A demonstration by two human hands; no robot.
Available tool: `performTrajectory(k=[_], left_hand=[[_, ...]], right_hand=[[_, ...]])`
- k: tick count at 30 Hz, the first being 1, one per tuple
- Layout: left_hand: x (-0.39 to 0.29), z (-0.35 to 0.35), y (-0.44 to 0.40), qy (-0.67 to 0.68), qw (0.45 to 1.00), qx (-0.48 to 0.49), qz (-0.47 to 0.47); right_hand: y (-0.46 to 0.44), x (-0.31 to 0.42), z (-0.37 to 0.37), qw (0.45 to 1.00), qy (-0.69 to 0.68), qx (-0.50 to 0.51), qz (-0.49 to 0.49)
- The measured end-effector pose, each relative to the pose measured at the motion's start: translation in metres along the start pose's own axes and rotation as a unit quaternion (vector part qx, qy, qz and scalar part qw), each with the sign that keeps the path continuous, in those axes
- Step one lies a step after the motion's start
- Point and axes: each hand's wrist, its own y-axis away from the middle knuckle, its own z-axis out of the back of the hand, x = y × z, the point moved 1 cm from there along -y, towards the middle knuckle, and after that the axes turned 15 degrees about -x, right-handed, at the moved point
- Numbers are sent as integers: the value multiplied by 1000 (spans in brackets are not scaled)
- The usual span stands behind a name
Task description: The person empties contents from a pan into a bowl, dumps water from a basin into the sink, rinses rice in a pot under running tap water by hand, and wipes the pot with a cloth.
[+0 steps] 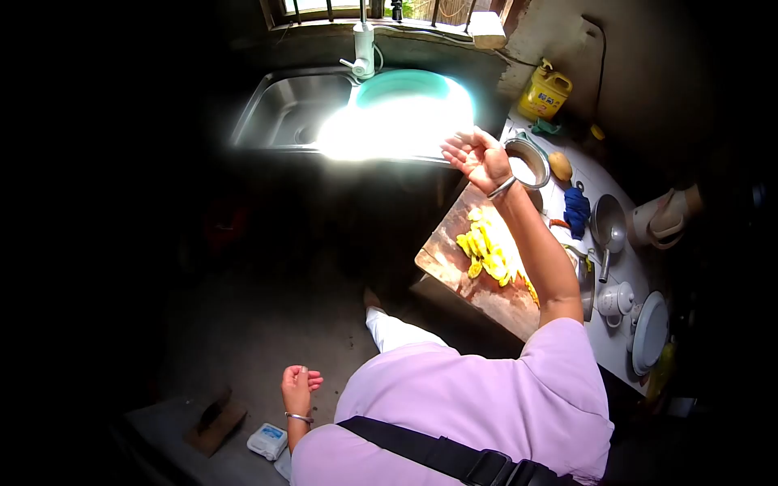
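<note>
Polished, glossy metal forms the sink point(275, 105) beyond the raised right fingers point(462, 150), beside a smooth plastic basin point(405, 85) lost partly in glare. Nearer the wrist lies a wooden board point(455, 235), its surface matt and blotched. To the fingers' right stand a shiny metal pot point(539, 154) and a glossy yellow plastic jug point(545, 93); farther off, a crumpled, matt blue cloth point(576, 212) lies near a smooth metal ladle point(609, 223), with a glossy white lidded mug point(616, 300) beyond.

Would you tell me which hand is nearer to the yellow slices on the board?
Right: the right hand is raised past the yellow slices toward the sink, while the left hand hangs well away from them by the person's left side.
</note>
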Motion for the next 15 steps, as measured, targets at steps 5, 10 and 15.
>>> performTrajectory(k=[5,10,15], left_hand=[[-81,-28,-53,13,1000,-5,-5],[-142,-50,-108,-12,1000,11,-25],[-195,-78,-169,-42,998,37,-34]], right_hand=[[-81,-20,-33,997,-44,-41,-40],[-178,-47,-37,988,107,-113,-11],[-245,-60,-51,861,474,-184,31]])
